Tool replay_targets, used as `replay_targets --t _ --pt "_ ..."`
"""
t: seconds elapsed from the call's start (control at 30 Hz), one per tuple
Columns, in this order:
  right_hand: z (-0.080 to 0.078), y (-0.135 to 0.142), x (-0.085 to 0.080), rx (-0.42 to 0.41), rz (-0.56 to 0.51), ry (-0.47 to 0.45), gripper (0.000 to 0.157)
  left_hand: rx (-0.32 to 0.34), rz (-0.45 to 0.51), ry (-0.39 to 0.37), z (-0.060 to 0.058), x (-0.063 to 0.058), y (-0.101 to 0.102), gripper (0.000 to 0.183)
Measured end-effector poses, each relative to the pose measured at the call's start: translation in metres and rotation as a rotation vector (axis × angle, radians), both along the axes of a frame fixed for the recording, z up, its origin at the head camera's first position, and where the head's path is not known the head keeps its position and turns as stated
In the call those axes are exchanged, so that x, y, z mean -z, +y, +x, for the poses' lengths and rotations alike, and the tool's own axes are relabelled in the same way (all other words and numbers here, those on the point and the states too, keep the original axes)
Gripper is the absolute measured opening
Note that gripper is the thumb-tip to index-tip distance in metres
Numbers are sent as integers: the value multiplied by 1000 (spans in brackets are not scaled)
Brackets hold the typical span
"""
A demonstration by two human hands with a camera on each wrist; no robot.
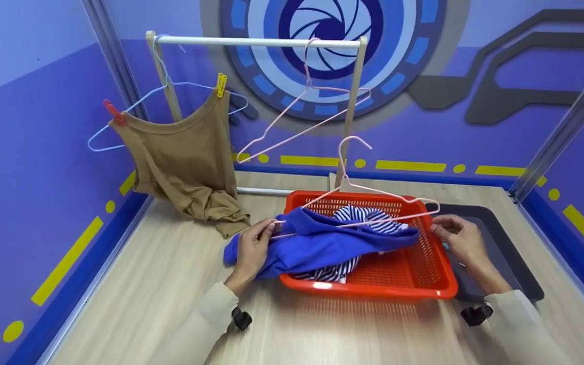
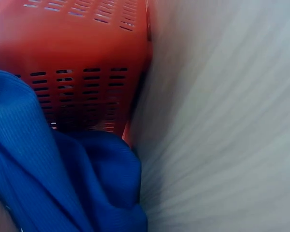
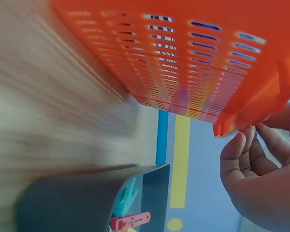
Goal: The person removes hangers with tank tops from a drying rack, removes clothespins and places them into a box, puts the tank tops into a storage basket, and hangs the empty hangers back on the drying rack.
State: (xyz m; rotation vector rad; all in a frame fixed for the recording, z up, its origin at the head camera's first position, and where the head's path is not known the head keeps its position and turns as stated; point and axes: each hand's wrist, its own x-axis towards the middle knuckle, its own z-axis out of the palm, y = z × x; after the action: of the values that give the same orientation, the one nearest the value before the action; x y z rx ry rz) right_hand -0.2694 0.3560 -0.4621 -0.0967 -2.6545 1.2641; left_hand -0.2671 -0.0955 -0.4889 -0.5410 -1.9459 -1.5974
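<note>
Pinched between the thumb and fingers of the left hand (image 1: 254,247), the blue garment (image 1: 317,246) bunches over the left part of the basket (image 1: 363,291); whether those fingers also grip the wire of the pink hanger (image 1: 345,178) I cannot tell. Part of the hanger's left side is hidden by the blue cloth, its hook stands upright, and its right end reaches the basket's right rim. At that rim the right hand (image 1: 462,246) has its fingers bent, tips close to the edge; whether they pinch anything cannot be told.

Farthest left, a brown top (image 1: 185,149) hangs from a light blue hanger (image 1: 147,98), with a red clip (image 1: 114,112) on its left strap and a yellow clip (image 1: 221,85) on its right. That hanger hooks over the left end of the white rail (image 1: 256,41). Toward the rail's right end hangs a bare second hanger (image 1: 308,82), also pink. Below, striped cloth (image 1: 360,213) lies in the basket, partly under the blue garment. Rightmost, beside the basket, sits a dark tray (image 1: 512,246); the right wrist view shows a teal clip (image 3: 127,197) and a pinkish-red clip (image 3: 135,221) in it.
</note>
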Motion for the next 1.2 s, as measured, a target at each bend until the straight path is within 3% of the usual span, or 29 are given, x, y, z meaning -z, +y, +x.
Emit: replay_targets --t 0.17,0.33,0.43,0.53,0.67,0.93,1.2 --pt "2 0 -4 -2 25 128 37 -31 -56 28 1 -4 2 15" --pt "3 -2 -10 -89 183 284 36 -43 -122 72 0 -7 5 16" --pt "2 -7 -12 -158 280 326 30 -17 -150 66 0 -11 8 17" --pt "2 -12 -12 -190 355 342 27 25 -200 38 -11 -2 6 18" --pt "2 -15 -11 -173 417 395 25 59 -283 1 -25 10 1 22" --pt "1 -18 -14 -156 533 496 18 48 -428 -28 -27 -7 -2 24" --pt "2 -17 -15 -148 612 496 19 59 -600 77 -26 -38 8 33"
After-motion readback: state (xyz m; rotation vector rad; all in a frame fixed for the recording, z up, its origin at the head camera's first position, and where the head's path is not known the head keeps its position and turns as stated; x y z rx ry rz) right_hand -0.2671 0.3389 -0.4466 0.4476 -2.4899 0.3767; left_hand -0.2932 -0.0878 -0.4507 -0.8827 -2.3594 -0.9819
